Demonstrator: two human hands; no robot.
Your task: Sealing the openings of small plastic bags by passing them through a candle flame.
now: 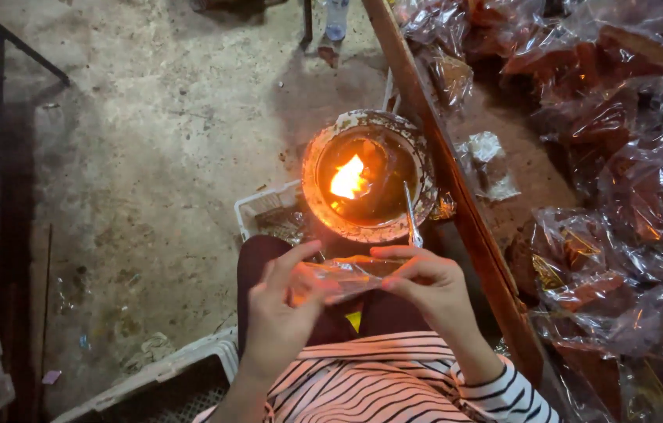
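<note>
While a flame is burning in the round pot just ahead, left hand and right hand are both pinching one clear plastic packet, stretched between them above the lap.

Two hands hold a small clear plastic packet over the lap. The left hand pinches the packet's end at 9 o'clock. The right hand pinches its end at 3 o'clock. At 12 o'clock from the packet sits a round pot with a small flame inside. A thin metal tool leans on the pot's rim. At 3 o'clock from the pot lie many shiny filled bags, past a wooden plank. A white basket sits at 9 o'clock from the pot.
</note>
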